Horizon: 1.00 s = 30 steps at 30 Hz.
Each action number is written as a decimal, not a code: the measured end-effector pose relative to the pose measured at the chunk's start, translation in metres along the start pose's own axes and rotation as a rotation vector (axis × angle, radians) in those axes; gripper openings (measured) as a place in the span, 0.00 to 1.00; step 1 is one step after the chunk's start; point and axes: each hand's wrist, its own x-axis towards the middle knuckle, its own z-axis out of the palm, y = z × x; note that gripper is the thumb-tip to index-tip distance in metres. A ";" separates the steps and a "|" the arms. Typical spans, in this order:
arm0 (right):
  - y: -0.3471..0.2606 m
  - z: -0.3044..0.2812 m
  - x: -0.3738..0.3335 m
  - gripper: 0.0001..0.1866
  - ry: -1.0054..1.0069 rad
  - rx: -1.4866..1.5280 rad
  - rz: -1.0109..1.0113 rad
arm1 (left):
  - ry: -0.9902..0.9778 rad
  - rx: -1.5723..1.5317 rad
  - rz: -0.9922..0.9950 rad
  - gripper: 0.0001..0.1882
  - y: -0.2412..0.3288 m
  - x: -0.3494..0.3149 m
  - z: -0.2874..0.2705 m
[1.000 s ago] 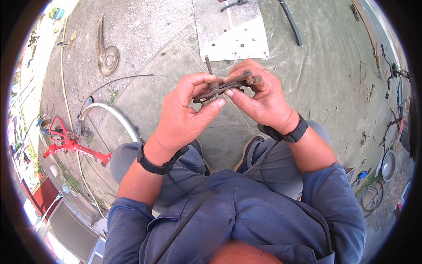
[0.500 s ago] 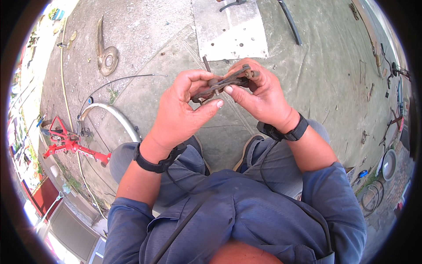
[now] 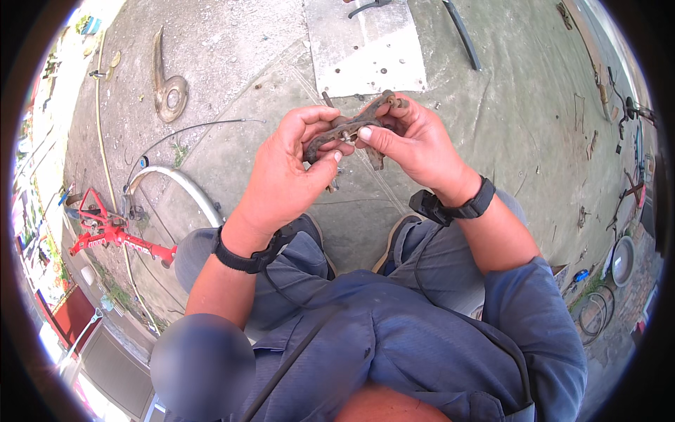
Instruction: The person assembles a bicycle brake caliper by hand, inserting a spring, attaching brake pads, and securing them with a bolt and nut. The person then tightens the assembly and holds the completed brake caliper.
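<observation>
2 hands, curled closed around rusty metal part, far-right grey basin — contents unclear

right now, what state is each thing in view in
Dark metal part, held in both hands, grimy
Left hand, fingers closed on its left end
Right hand, fingers closed on its right end
Wrist straps, fastened
Red bicycle frame, lying on the ground
Black cable, loosely curved
Pale board, flat, small pieces on it
</observation>
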 end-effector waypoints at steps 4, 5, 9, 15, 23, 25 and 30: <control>0.000 -0.007 0.002 0.11 -0.031 0.004 0.070 | 0.003 0.006 -0.015 0.25 0.000 0.001 0.000; 0.000 -0.007 0.002 0.10 -0.031 0.007 0.061 | 0.005 0.011 -0.016 0.25 0.000 0.001 0.000; -0.003 -0.007 0.003 0.10 -0.064 0.015 0.015 | 0.043 -0.021 0.004 0.22 -0.001 0.001 0.002; -0.008 -0.009 0.005 0.10 -0.104 0.016 -0.016 | 0.057 -0.101 0.076 0.21 -0.004 0.002 0.004; -0.016 -0.010 0.008 0.14 -0.046 -0.107 -0.064 | 0.044 -0.118 0.083 0.19 -0.003 0.000 0.004; -0.021 -0.006 0.007 0.16 0.019 -0.197 -0.139 | 0.045 -0.098 0.085 0.19 -0.003 -0.001 0.004; -0.036 -0.007 0.004 0.17 0.000 -0.626 -0.230 | 0.066 -0.040 0.096 0.18 -0.007 0.000 0.006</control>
